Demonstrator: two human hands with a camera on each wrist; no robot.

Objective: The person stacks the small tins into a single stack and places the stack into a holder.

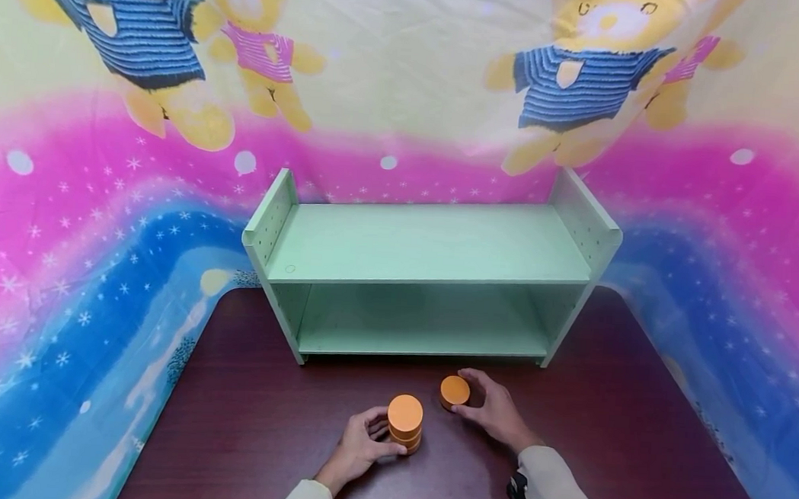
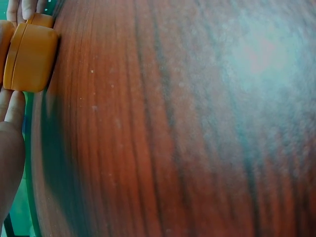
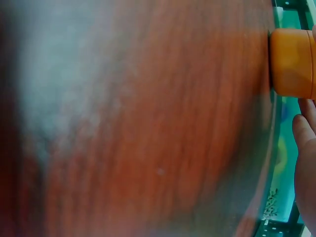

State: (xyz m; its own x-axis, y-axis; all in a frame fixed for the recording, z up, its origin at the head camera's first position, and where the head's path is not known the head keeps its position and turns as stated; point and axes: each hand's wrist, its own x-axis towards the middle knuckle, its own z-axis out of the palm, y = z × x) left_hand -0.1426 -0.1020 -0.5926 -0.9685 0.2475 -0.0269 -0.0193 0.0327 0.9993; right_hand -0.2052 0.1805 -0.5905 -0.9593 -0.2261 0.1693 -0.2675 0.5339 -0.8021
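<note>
Near the middle of the table, a stack of round orange lidded jars (image 1: 405, 415) stands upright. My left hand (image 1: 358, 447) holds the stack from the left, thumb at the near side and fingers at the far side. The lower jar (image 2: 33, 59) shows its lid seam in the left wrist view. A little farther back and to the right is a single orange jar (image 1: 455, 391) of the same kind. My right hand (image 1: 496, 412) grips it between thumb and fingers from the right. That jar's side (image 3: 292, 63) appears at the right wrist view's edge, close over the tabletop.
A pale green two-tier shelf (image 1: 430, 242) stands at the back of the dark red-brown wooden table (image 1: 238, 423), just beyond the jars. Behind and around it hangs a cloth (image 1: 394, 112) printed with bears. A black band (image 1: 517, 489) sits at my right sleeve.
</note>
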